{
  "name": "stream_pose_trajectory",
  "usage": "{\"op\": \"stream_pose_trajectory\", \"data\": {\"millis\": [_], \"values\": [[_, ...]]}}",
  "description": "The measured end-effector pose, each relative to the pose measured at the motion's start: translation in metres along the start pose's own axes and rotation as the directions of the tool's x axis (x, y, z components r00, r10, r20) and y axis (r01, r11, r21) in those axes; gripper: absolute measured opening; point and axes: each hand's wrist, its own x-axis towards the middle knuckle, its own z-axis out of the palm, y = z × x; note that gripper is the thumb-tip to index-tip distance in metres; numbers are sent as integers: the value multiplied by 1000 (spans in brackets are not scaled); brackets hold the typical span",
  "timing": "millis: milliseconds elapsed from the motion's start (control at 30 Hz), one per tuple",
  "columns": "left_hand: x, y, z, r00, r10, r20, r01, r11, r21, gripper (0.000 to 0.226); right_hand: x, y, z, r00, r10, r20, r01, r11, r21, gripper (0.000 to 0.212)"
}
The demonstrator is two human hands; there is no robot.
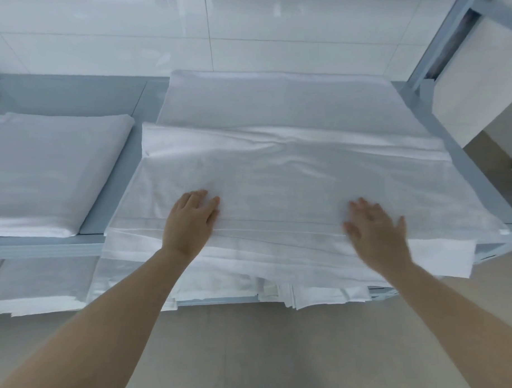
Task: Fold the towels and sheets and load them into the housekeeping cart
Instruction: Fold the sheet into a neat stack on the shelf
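A folded white sheet (pixel 291 169) lies on top of a stack of white linen on the grey shelf (pixel 115 193) of the cart. My left hand (pixel 189 222) rests palm down on the sheet's near left part, fingers together. My right hand (pixel 375 227) lies flat on the near right part with fingers spread, slightly blurred. Neither hand grips the cloth. More folded sheets (pixel 281 294) hang out from the shelf below, under the front edge.
A second folded white stack (pixel 45 172) sits on the same shelf to the left, with another (pixel 40 285) on the lower shelf. A grey upright frame post (pixel 446 36) rises at the far right. White tiled wall behind, beige floor below.
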Motion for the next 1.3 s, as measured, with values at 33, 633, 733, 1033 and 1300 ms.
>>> {"op": "stream_pose_trajectory", "data": {"millis": [33,633,733,1033,1300], "values": [[-1,3,-2,996,34,-86,-34,999,-1,16,-10,-17,6,993,-117,19,117,993,-23,72],[-42,2,-11,894,12,448,-192,913,359,104,-46,-164,38,951,-308,-25,300,940,-163,94],[-41,4,-14,884,12,467,-190,922,337,98,-46,-139,29,915,-346,-209,310,933,-184,68],[-48,13,-22,897,23,442,-155,952,266,82,-45,11,10,956,-157,-248,129,984,-126,61],[-54,30,-32,912,-23,410,-48,985,163,74,-44,71,-8,985,28,-170,-15,997,77,60]]}}
